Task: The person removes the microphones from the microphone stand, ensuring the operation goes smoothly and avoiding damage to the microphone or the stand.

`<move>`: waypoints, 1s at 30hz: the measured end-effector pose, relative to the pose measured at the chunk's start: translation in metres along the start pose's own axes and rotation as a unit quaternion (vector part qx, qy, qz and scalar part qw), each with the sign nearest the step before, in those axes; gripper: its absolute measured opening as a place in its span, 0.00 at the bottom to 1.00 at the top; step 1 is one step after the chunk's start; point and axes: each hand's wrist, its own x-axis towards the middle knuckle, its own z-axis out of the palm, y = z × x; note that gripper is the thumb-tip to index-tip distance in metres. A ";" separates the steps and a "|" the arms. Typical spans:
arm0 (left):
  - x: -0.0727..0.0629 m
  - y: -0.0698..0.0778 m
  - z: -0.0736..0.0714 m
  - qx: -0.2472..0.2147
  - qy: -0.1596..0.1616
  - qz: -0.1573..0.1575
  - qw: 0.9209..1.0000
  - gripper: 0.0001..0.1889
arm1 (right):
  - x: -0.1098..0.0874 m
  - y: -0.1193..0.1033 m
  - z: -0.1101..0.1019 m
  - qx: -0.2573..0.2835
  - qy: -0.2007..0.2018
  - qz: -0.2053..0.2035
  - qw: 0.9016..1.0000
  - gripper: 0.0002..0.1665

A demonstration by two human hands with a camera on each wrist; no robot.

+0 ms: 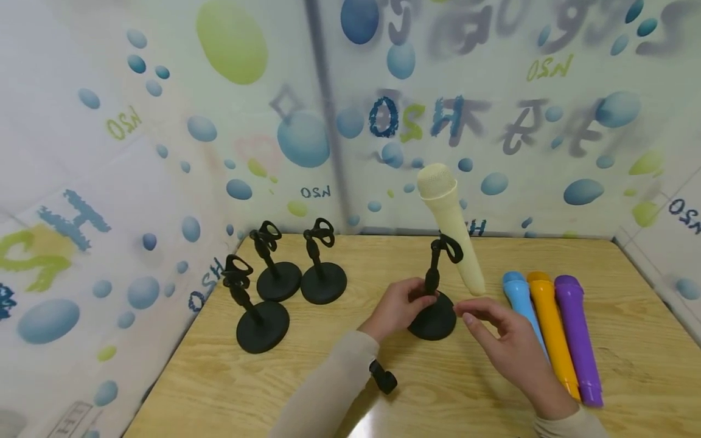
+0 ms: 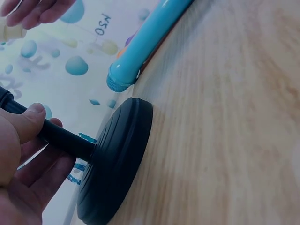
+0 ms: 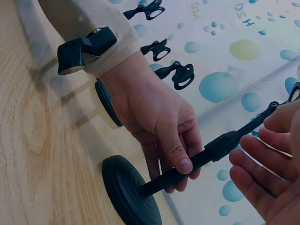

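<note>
A cream microphone (image 1: 451, 225) leans at a slant in the clip of a black desk stand (image 1: 432, 319), its mesh head up and to the left. My left hand (image 1: 397, 307) grips the stand's pole just above the round base, thumb and fingers wrapped round it in the right wrist view, where the left hand (image 3: 157, 117) shows whole. My right hand (image 1: 509, 347) has its fingers loosely bent close below the microphone's lower end. In the left wrist view, fingers of the right hand (image 2: 40, 11) overlap that cream end at the top left.
Three more black stands (image 1: 263, 325) with unfilled clips are grouped at the left. Blue (image 1: 517, 292), orange (image 1: 553, 334) and purple (image 1: 577, 334) microphones lie side by side at the right. Patterned sheeting (image 1: 350, 121) rises behind the wooden table (image 1: 438, 401).
</note>
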 end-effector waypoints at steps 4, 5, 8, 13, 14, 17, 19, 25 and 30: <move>-0.004 0.000 0.000 -0.002 -0.005 -0.002 1.000 0.11 | 0.000 -0.003 -0.002 0.007 0.009 -0.021 1.000 0.16; -0.006 0.000 0.000 -0.002 -0.006 -0.003 1.000 0.11 | 0.000 -0.004 -0.003 0.011 0.011 -0.025 1.000 0.16; -0.010 0.000 -0.001 0.001 -0.007 0.001 1.000 0.12 | 0.000 -0.008 -0.007 0.015 0.012 -0.027 0.999 0.16; -0.020 0.001 -0.004 0.002 -0.012 0.015 1.000 0.11 | 0.001 -0.017 -0.018 -0.004 0.007 -0.010 1.000 0.14; -0.021 0.001 -0.004 0.001 -0.014 0.018 1.000 0.11 | 0.001 -0.018 -0.020 -0.004 0.008 -0.009 1.000 0.14; -0.026 0.001 -0.004 -0.005 -0.019 0.023 1.000 0.11 | 0.002 -0.022 -0.026 0.010 0.013 -0.018 1.000 0.16; -0.029 0.001 -0.004 -0.007 -0.022 0.024 0.999 0.11 | 0.003 -0.026 -0.029 0.028 0.018 -0.032 0.999 0.17; -0.038 0.001 -0.004 -0.012 -0.026 0.037 0.999 0.11 | 0.011 -0.037 -0.040 0.083 0.019 -0.081 0.993 0.18; -0.044 0.001 -0.003 -0.019 -0.033 0.054 0.998 0.12 | 0.018 -0.047 -0.047 0.125 0.017 -0.096 0.987 0.17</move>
